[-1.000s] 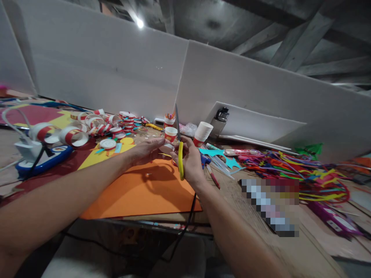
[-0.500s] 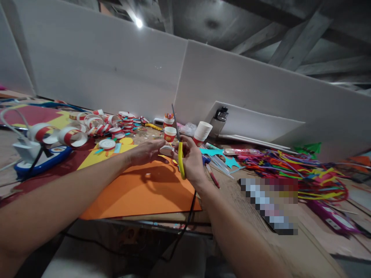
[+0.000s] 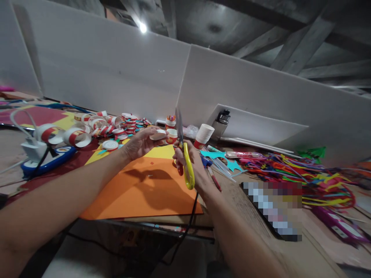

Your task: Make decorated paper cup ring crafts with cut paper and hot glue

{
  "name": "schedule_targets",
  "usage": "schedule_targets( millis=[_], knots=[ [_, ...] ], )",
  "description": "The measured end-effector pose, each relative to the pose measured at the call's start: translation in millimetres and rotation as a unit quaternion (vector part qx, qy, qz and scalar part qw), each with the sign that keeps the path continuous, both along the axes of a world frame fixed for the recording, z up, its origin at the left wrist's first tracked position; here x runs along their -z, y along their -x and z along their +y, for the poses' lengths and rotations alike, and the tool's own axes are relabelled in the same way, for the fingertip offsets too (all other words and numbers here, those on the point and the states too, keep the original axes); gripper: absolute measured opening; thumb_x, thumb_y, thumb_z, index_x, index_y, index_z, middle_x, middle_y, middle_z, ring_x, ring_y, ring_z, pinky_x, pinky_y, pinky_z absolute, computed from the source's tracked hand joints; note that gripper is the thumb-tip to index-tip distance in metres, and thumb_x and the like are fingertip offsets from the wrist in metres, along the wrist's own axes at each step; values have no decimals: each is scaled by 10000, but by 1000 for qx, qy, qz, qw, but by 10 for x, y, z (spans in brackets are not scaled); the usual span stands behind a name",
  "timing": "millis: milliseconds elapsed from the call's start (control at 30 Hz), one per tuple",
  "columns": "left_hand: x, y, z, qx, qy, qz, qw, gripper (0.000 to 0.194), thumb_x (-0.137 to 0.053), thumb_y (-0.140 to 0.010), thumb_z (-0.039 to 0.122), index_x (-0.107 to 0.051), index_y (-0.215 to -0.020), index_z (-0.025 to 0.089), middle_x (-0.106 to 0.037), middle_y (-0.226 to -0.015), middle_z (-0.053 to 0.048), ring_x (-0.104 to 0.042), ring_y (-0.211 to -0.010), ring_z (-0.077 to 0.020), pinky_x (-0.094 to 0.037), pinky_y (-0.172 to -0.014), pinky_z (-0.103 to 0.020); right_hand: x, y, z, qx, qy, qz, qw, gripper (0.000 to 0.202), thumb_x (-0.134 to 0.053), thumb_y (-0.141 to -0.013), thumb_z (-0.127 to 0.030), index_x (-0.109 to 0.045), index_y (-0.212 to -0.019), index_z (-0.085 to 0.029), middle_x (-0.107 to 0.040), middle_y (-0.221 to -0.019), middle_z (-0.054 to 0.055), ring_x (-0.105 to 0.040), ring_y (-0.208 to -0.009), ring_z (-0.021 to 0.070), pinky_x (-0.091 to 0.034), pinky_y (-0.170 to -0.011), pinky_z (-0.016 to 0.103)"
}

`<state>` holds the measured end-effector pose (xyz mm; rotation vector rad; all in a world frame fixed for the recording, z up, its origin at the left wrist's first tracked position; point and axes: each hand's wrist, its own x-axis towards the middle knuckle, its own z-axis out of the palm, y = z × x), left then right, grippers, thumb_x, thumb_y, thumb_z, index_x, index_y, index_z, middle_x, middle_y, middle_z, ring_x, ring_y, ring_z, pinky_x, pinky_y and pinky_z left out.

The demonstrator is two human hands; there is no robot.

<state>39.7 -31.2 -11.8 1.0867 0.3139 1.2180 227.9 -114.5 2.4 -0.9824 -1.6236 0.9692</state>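
Note:
My left hand (image 3: 139, 143) pinches a small white cup bottom (image 3: 158, 134), cut low and round, above the paper. Yellow-handled scissors (image 3: 189, 170) are gripped in my right hand (image 3: 191, 158), blades pointing up and away from the cup bottom. Beneath both hands lies an orange sheet (image 3: 130, 197) with a yellow sheet (image 3: 164, 151) behind it; tiny scraps rest on the orange one. A red and white paper cup (image 3: 172, 136) stands just beyond my hands. To the right of it leans a stack of paper cups (image 3: 204, 135).
Cut cup rings (image 3: 97, 122) pile up at the left, near a blue power strip (image 3: 43, 166). A dark bottle (image 3: 222, 122) stands by the white partition (image 3: 121, 77). Colourful pipe cleaners (image 3: 304, 175), a pixelated dark-edged object (image 3: 271, 212) and a purple tool (image 3: 337, 226) lie at the right.
My left hand has lifted the cup bottom up and away from the scissors. My right hand with the scissors has moved slightly down and right, so the hands are now farther apart.

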Motion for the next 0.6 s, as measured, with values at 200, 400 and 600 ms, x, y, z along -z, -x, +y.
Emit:
schedule_targets(
  millis=[200, 400, 600],
  knots=[
    [-34, 45, 85, -79, 25, -63, 995, 214, -674, -772, 313, -662, -907, 148, -729, -976, -74, -676, -948, -171, -518, -893, -297, -32, 26, -93, -29, 100, -88, 991, 315, -562, -850, -512, -519, -913, -206, -533, -643, -45, -488, -454, 67, -405, -387, 157],
    [-12, 40, 97, -67, 29, -63, 995, 217, -665, -757, 317, -662, -873, 134, -744, -930, -82, -689, -943, -197, -493, -957, -341, -49, 31, -116, -47, 115, -140, 982, 320, -551, -857, -507, -508, -791, -197, -543, -604, -35, -497, -431, 69, -415, -357, 157],
    [16, 16, 81, -68, 14, -39, 997, 198, -674, -744, 300, -678, -871, 149, -752, -927, -78, -694, -958, -230, -493, -956, -396, -59, 55, -135, -31, 119, -147, 982, 306, -556, -855, -494, -508, -795, -198, -547, -590, -33, -499, -420, 73, -404, -339, 154]
  ],
)
